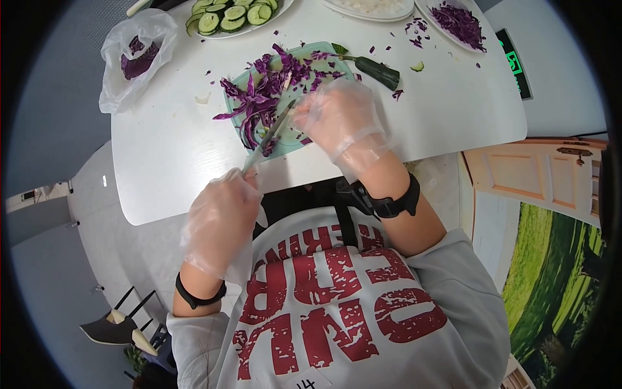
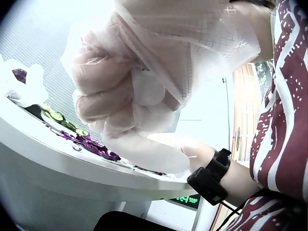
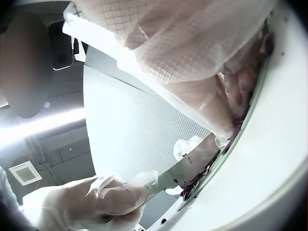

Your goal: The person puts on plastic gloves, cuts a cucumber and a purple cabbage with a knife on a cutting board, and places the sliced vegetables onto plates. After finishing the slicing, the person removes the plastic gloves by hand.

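Observation:
Both hands wear clear plastic gloves. At the board's near left, the left hand grips the handle of a knife. The blade slants over the green cutting board, among shredded purple cabbage. The right hand is low over the board's right part, with its fingertips right at the blade's tip. In the right wrist view, its bent fingers reach down to cabbage bits beside the blade. Whether they pinch any of it I cannot tell. In the left wrist view, the left hand hides the knife.
A cucumber piece lies at the board's right corner. Behind stand a plate of cucumber slices, a pale plate and a plate of shredded cabbage. A plastic bag with cabbage stands at left. Cabbage scraps dot the white table.

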Available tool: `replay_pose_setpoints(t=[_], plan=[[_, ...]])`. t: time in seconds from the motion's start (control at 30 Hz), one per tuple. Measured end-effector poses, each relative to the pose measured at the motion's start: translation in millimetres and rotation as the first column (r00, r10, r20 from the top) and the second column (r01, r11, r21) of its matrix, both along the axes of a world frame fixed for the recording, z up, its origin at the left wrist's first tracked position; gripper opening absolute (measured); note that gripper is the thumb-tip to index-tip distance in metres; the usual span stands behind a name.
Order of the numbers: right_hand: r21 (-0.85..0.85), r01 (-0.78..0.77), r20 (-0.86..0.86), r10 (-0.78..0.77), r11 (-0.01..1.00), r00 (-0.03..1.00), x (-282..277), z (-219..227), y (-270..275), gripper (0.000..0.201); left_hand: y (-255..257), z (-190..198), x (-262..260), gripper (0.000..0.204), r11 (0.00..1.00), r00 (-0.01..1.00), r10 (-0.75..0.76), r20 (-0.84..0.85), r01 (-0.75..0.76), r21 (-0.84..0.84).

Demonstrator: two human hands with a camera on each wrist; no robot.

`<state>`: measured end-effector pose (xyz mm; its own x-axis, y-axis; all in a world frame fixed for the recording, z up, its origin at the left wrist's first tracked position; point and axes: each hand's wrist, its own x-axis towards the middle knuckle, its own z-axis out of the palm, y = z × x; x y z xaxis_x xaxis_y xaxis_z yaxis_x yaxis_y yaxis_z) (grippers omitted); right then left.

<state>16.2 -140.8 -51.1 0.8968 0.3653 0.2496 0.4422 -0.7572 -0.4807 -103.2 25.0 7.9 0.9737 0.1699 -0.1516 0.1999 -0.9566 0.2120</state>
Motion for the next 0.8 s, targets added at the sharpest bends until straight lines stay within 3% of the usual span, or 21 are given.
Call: replay_pose_setpoints(t=[0.07,0.13,0.27,0.33,0.47,0.8], plan=[[0.034,0.008,-0.062,-0.006,0.999,0.998,-1,3,-1,0.015,0,1,-1,0.031,0.999,1.0,0.004,-0.003,-0.004,-0.033],[0.003,0.006,-0.05,-0.006,1.0,0.999,-2,4,-1,0.015,-2,0,-3,0.03,0.997,0.998,0.044,0.053,-0.04,-0.071],[-0.031,-0.019,-0.024,0.018,0.999,1.0,-2,3,-2,0.016,-4,2,-3,0.029,0.993,0.993,0.116,-0.003,-0.116,-0.039],[-0.028,-0.008,-0.039,0.007,1.0,0.999,-2,2,-2,0.015,-2,-3,-7,0.029,0.987,0.996,0.092,0.013,-0.089,-0.134],[0.049,0.019,-0.071,-0.016,0.999,0.997,-4,4,-2,0.014,-3,-5,-10,0.029,0.984,0.994,0.105,-0.012,-0.106,-0.144],[0.014,0.034,-0.022,-0.033,0.999,0.999,-3,0,0,0.014,-2,-12,-11,0.029,0.979,0.995,0.028,0.091,-0.009,-0.205]])
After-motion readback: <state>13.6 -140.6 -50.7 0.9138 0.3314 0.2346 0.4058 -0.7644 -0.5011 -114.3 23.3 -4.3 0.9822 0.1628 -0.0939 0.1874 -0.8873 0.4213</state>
